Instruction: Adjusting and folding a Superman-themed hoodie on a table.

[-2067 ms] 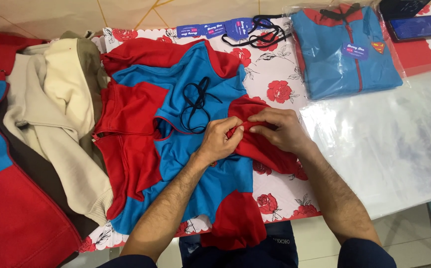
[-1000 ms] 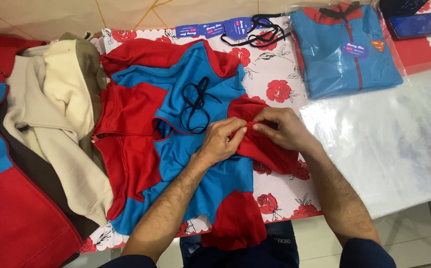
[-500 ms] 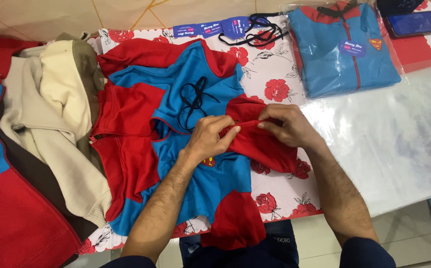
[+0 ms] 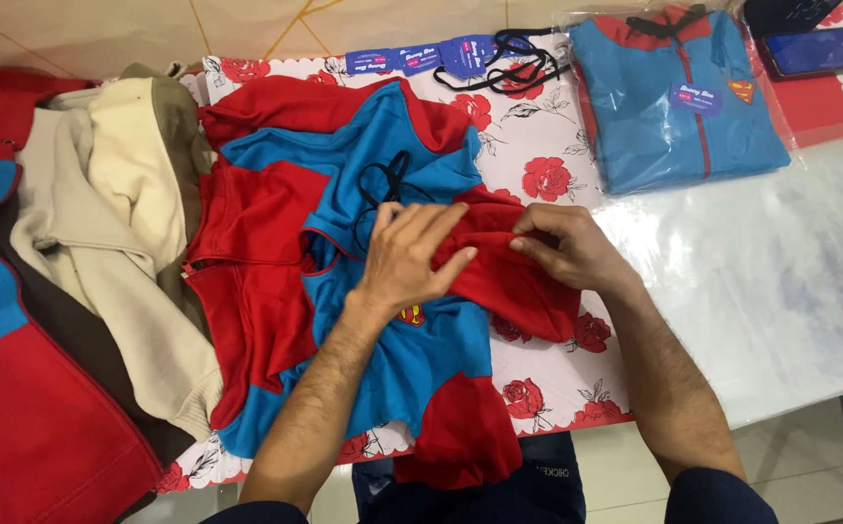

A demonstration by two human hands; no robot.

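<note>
A: Hands first — what are they doing?

B: The left hand [image 4: 410, 254] lies flat, fingers spread, pressing on the blue and red jacket [image 4: 382, 291]. The right hand [image 4: 565, 250] is pinched shut on the jacket's red sleeve [image 4: 509, 277]. Both meet at that fold, near the middle of the bench [image 4: 790, 291].

A: How would you fold it well?

B: I'd keep the flat palm as an anchor, draw the sleeve taut across the chest, and smooth wrinkles before letting go. The black drawstring [image 4: 382, 189] should lie inside the fold, I think.

A: Any containers?

B: A clear plastic bag [image 4: 586, 58] at the far right holds a folded blue jacket [image 4: 674, 116] with a red zip. A flat clear sheet beside it looks empty, though I cannot tell whether it is a bag.
</note>
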